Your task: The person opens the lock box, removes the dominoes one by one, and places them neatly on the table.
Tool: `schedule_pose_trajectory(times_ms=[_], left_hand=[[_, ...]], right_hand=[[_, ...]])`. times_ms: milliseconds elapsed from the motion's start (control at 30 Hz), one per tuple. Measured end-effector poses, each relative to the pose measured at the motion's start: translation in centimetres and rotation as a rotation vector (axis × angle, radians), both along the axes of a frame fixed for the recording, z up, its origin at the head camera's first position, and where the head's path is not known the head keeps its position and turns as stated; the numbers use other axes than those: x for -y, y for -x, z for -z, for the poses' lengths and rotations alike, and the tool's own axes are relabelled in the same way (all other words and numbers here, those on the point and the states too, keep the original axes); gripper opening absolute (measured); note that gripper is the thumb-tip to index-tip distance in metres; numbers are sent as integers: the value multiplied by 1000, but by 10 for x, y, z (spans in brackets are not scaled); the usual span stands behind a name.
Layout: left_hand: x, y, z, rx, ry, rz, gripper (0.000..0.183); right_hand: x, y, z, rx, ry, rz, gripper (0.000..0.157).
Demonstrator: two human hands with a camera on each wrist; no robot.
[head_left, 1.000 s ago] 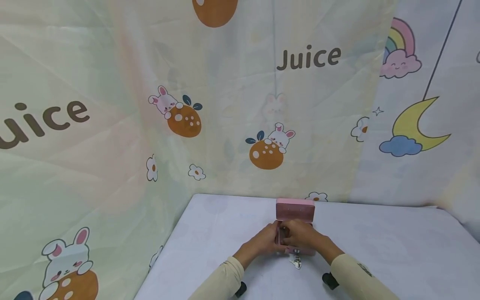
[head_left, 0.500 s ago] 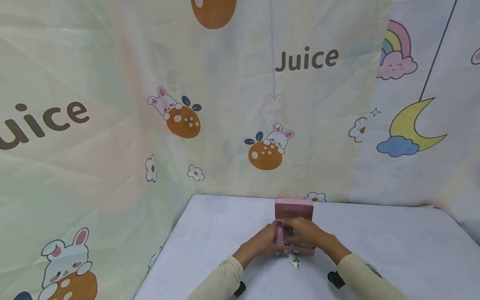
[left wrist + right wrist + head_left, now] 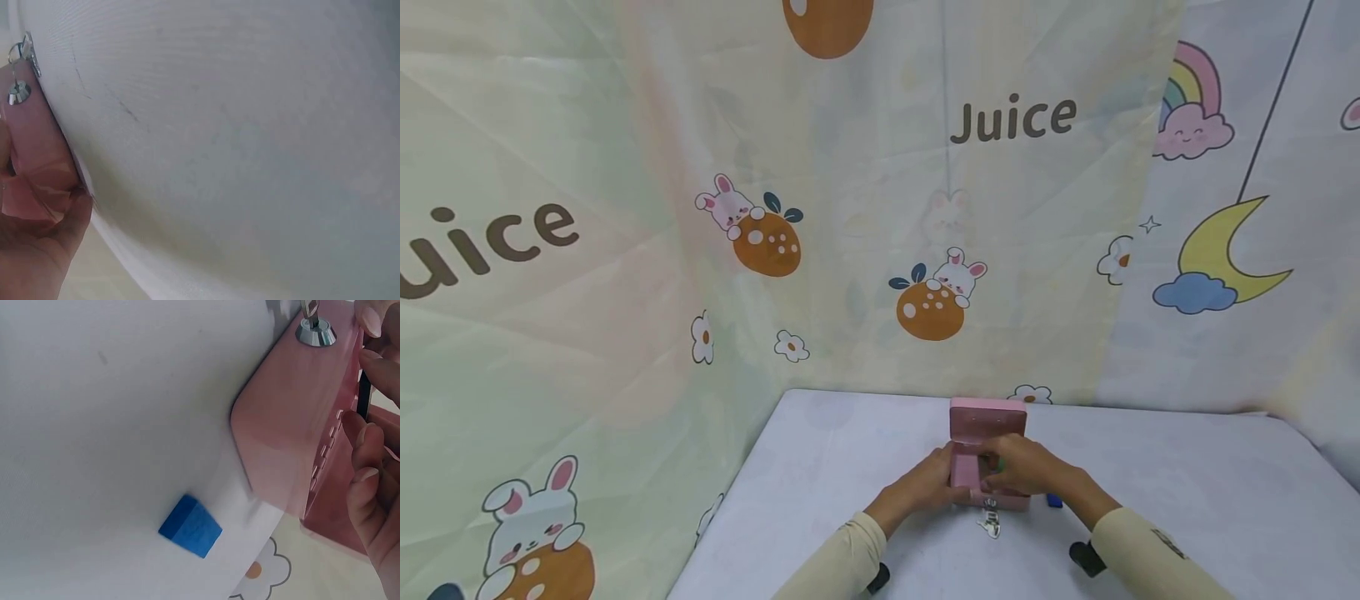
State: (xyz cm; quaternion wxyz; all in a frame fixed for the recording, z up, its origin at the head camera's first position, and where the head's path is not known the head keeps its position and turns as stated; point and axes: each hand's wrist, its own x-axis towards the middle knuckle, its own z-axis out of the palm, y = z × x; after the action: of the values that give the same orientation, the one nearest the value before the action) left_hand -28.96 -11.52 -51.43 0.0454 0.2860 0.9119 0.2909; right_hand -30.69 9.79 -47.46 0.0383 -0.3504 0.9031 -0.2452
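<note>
A pink metal lock box [image 3: 989, 502] stands on the table with its lid [image 3: 988, 421] raised at the back. A key [image 3: 310, 309] sits in the round lock on its front, and a silver keychain [image 3: 991, 523] hangs from it. My left hand [image 3: 920, 483] grips the box's left side, the thumb at the front corner. Over the box's right half, my right hand [image 3: 1024, 467] reaches in, fingertips bent together; they pinch a small dark flat piece [image 3: 364, 394], mostly hidden by the fingers. A bit of green [image 3: 1001, 463] shows at these fingers in the head view.
A small blue block [image 3: 190, 526] lies on the table [image 3: 1187, 492] just right of the box, below my right wrist. Patterned cloth walls [image 3: 850, 167] rise behind the table and at its left.
My right hand has shifted slightly right, baring more of the box's inside. Blue showed at its fingers half a second ago; now green shows there, and the blue block is visible on the table.
</note>
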Motion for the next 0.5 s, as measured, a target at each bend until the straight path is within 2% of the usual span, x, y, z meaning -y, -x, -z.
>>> schedule_pose_trajectory(times_ms=[200, 500], left_hand=[[-1, -1, -1, 14, 21, -35, 75], [-3, -2, -1, 43, 18, -56, 76]], right_hand=[[-8, -1, 1, 10, -43, 53, 47], [-21, -6, -3, 86, -43, 107, 37]])
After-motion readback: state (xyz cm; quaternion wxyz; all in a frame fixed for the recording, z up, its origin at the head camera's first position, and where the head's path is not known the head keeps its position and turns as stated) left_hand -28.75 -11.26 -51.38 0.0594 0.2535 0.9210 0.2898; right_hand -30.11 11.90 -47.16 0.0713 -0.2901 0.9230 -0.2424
